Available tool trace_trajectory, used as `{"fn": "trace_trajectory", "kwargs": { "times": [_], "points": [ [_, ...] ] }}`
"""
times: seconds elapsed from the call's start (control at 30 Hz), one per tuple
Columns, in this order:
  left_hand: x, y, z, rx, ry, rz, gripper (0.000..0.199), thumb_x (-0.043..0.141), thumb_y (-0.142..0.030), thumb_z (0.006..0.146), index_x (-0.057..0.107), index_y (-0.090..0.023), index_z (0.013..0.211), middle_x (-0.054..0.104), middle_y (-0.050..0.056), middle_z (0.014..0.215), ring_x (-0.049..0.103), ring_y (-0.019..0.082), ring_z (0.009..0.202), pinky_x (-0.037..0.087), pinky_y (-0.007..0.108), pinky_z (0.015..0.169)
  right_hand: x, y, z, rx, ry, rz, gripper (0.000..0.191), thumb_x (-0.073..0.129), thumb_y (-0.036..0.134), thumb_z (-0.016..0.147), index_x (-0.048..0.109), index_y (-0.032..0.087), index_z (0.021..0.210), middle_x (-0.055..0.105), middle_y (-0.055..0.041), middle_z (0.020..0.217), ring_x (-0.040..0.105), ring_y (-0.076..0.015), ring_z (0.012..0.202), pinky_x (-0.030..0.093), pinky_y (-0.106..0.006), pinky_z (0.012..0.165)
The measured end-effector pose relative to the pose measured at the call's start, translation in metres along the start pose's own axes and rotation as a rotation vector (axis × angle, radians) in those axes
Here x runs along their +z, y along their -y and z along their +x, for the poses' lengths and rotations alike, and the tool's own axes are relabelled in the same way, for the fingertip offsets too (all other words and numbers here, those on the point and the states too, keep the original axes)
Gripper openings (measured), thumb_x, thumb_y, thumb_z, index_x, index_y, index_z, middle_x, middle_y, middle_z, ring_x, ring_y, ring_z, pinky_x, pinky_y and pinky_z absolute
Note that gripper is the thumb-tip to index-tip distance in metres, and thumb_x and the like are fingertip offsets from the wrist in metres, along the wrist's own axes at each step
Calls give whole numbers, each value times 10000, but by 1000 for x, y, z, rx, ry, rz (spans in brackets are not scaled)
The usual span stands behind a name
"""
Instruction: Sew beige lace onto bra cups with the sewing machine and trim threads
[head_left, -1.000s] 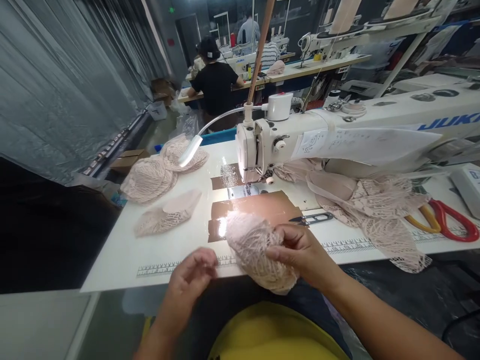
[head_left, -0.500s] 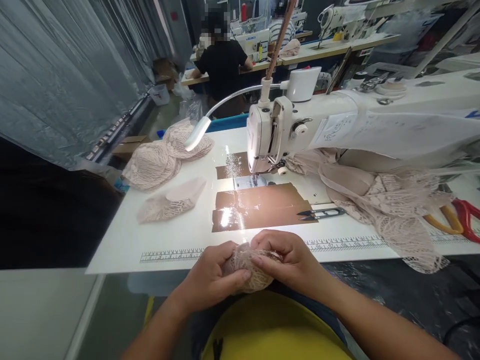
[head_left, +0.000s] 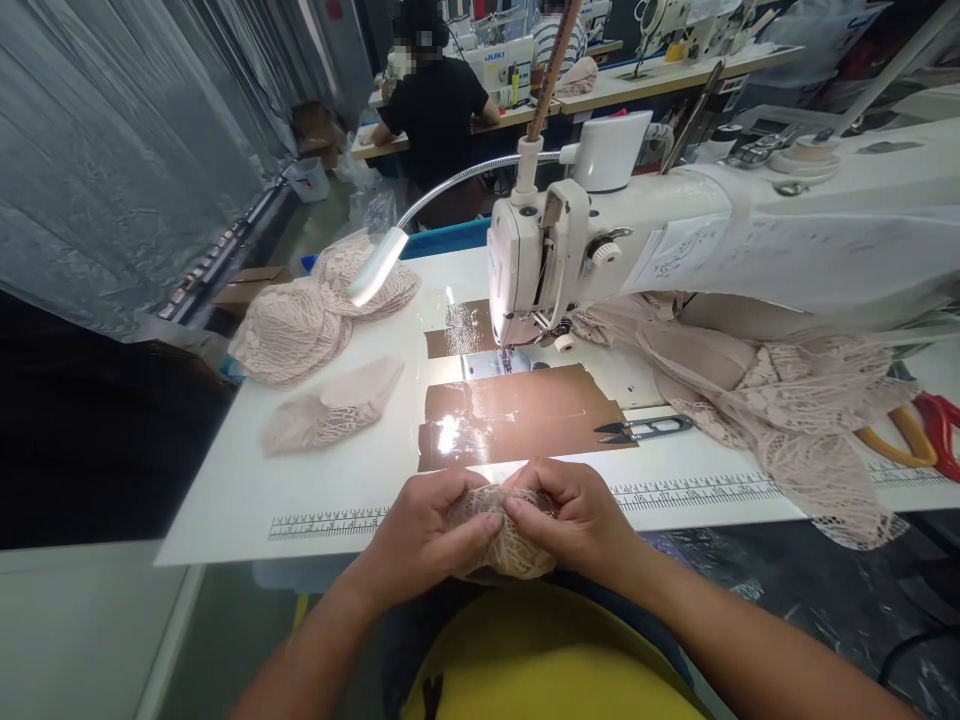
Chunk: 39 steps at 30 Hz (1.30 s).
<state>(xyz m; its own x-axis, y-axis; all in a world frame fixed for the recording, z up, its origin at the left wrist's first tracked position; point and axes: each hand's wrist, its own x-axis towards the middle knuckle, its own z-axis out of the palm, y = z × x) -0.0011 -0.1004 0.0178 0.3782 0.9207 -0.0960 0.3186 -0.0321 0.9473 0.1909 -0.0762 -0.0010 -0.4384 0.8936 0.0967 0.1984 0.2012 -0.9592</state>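
Note:
Between my two hands, at the table's front edge, is a beige lace piece (head_left: 517, 552), bunched and rounded. My left hand (head_left: 431, 530) grips its left side, thumb on top. From the right, my right hand (head_left: 566, 515) pinches its upper part, thumb and fingers close to the left thumb. Just beyond them lie thread snips (head_left: 645, 429) on brown tape (head_left: 517, 405) stuck to the table. Behind stands a white sewing machine (head_left: 525, 270) with its needle area lit. The fingers hide part of the lace.
Stacked lace cups (head_left: 292, 330) and a single lace piece (head_left: 334, 408) lie at the left. More lace fabric (head_left: 780, 400) spreads at the right, hanging over the edge, beside red-and-orange-handled scissors (head_left: 937, 435). A lamp (head_left: 379, 267) arches over the table. A co-worker (head_left: 439, 110) sits beyond.
My hands have drawn closer together on the lace piece, with the thumbs now nearly meeting. The head view has shifted slightly.

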Motion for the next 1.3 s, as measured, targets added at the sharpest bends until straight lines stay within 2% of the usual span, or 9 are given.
{"fn": "trace_trajectory", "kwargs": {
  "times": [0.3, 0.5, 0.57, 0.77, 0.87, 0.97, 1.07, 1.17, 1.3],
  "points": [
    [0, -1, 9, 67, -14, 24, 221, 486, -282, 894, 644, -142, 829, 582, 39, 707, 499, 142, 642, 372, 248, 601, -11, -2, 7, 14, 64, -3, 158, 555, 269, 814, 594, 176, 691, 620, -8, 645, 524, -127, 570, 387, -235, 515],
    [1, -3, 16, 52, -89, 61, 243, 476, -292, 895, 618, -148, 758, 557, 36, 698, 485, 144, 644, 364, 257, 608, -29, 5, 19, -5, 116, 62, 227, 616, 344, 817, 632, 177, 971, 656, -54, 903, 584, -162, 779, 464, -262, 677],
    [2, -2, 19, 44, -75, 41, 249, 477, -297, 894, 611, -145, 751, 558, 41, 702, 488, 147, 652, 367, 256, 607, -31, 8, 23, -8, 200, 56, 196, 632, 334, 809, 644, 182, 932, 651, -41, 873, 573, -153, 762, 456, -254, 667],
    [-1, -4, 22, -16, 83, -173, 208, 535, -330, 852, 598, -138, 802, 533, 36, 736, 475, 144, 671, 385, 245, 606, -33, 11, 29, 49, 287, 99, 226, 562, 343, 853, 604, 166, 718, 535, 14, 633, 457, -102, 589, 354, -211, 524],
    [-4, -8, 20, -88, 262, -361, 296, 659, -312, 738, 600, -143, 973, 572, 66, 868, 523, 192, 774, 427, 270, 660, -32, 5, 28, 170, 280, 342, 246, 608, 382, 816, 573, 163, 708, 489, 24, 635, 423, -92, 576, 327, -203, 511],
    [-4, -5, 16, -139, 333, -414, 186, 643, -295, 739, 642, -131, 826, 579, 63, 786, 526, 184, 707, 427, 280, 636, -30, 1, 23, 291, 270, 682, 282, 672, 410, 749, 546, 163, 697, 456, 36, 599, 385, -80, 521, 300, -203, 482],
    [-2, 12, 8, -175, 230, -500, 237, 663, -329, 730, 620, -128, 611, 555, 45, 651, 499, 155, 613, 415, 278, 596, -31, 2, 17, 337, 132, 950, 294, 715, 413, 691, 539, 177, 690, 486, 29, 589, 414, -91, 500, 334, -224, 497],
    [-8, 31, -1, -197, 41, -628, 327, 705, -335, 705, 537, -138, 505, 504, 12, 544, 453, 111, 519, 384, 242, 525, -39, 5, 14, 320, -22, 1003, 301, 743, 421, 651, 547, 195, 684, 505, 21, 598, 460, -115, 523, 376, -247, 526],
    [-27, 25, -6, -56, -293, -531, 160, 676, -245, 740, 590, -160, 635, 594, 45, 747, 559, 165, 720, 465, 266, 668, -46, 9, 14, 266, 127, 763, 265, 695, 412, 731, 570, 180, 703, 515, 12, 608, 440, -97, 511, 335, -221, 483]
  ]
}}
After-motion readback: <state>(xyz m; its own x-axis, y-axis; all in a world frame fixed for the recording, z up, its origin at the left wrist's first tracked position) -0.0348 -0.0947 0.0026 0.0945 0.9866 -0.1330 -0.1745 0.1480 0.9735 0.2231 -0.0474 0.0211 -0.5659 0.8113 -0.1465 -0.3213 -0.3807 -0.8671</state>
